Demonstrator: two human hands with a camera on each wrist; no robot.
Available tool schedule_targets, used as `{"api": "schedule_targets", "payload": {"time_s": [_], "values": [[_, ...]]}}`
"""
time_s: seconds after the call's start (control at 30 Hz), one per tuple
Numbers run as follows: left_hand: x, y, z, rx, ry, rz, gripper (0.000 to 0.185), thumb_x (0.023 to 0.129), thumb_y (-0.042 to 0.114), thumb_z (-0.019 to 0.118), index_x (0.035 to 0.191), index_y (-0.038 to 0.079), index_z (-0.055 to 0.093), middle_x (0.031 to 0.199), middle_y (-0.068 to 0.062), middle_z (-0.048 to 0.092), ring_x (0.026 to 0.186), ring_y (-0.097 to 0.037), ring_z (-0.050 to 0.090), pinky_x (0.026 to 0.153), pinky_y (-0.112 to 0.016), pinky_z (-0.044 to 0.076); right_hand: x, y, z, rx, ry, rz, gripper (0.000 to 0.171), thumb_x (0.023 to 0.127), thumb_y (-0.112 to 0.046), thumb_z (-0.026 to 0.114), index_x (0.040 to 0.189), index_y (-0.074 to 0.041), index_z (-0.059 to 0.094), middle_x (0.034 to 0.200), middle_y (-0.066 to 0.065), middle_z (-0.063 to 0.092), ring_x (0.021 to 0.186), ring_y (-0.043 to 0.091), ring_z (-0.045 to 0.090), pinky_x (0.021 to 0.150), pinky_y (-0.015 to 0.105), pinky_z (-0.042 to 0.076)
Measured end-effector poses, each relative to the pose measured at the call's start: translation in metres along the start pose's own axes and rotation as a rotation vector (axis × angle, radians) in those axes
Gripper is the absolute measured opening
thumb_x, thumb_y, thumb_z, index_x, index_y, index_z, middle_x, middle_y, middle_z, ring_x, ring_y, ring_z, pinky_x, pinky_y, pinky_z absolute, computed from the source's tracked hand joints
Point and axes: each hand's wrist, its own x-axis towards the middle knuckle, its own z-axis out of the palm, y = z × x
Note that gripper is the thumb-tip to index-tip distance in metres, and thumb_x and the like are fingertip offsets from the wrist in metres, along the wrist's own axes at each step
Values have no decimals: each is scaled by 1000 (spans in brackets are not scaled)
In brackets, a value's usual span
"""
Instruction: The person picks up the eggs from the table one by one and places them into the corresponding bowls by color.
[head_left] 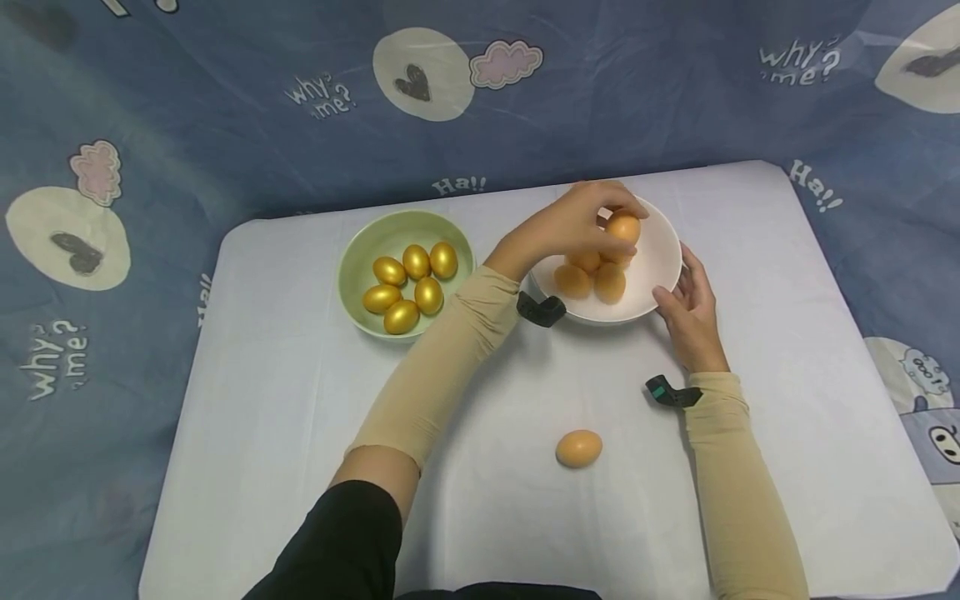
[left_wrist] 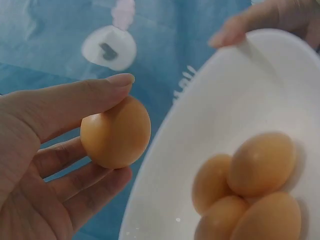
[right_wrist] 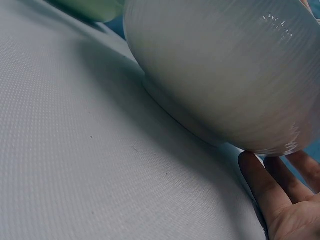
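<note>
1. Our left hand [head_left: 572,223] pinches a brown egg [head_left: 623,228] between thumb and curled fingers [left_wrist: 75,182], over the white bowl [head_left: 663,275].
2. From the left wrist, the egg sits just outside the bowl's rim, with more brown eggs [left_wrist: 260,165] heaped together inside.
3. Our right hand [head_left: 690,312] rests with relaxed, straight fingers [right_wrist: 260,185] against the bowl's near right side, holding nothing.
4. The bowl stands on the white table [head_left: 300,400].
5. To its left a green bowl [head_left: 356,250] holds six golden eggs [head_left: 411,283].
6. A single brown egg [head_left: 579,448] lies alone on the table, nearer to us, well apart from both bowls.
</note>
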Motion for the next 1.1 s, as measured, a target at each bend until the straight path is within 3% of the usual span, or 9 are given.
{"api": "schedule_targets", "payload": {"time_s": [0.2,0.37,0.53,0.87,1.1], "values": [[23,-7,0,164,-64,-58,47,90,22,80,134,7,68,137,-2,66,125,-11,56,107,-19,47,0,-2,1,1,1,13,73,99,-6,61,162,-26,30,169,9,30,151,27,41,104,18,54],[37,-6,6,220,-132,-103,46,92,21,80,134,8,68,138,-1,66,125,-10,56,107,-13,43,-1,-3,1,8,-6,23,73,99,-5,60,162,-26,29,170,8,29,153,29,38,105,19,53],[47,-3,16,277,-185,-153,45,92,22,80,134,12,69,135,1,68,121,-9,55,105,-12,41,-1,-2,1,34,-14,8,73,100,-5,60,162,-25,29,169,9,29,149,24,44,104,19,54],[52,-3,39,360,-231,-128,29,86,15,81,112,11,70,105,2,60,99,-12,52,86,-18,42,0,-2,3,68,-14,-12,72,100,-4,60,162,-24,31,169,10,30,146,21,45,103,19,55],[49,1,42,438,-282,-117,41,91,17,77,131,12,68,129,1,66,116,-11,56,105,-19,44,0,-3,2,85,-14,-6,72,100,-2,60,162,-23,30,169,9,29,148,23,43,104,20,54]]}}
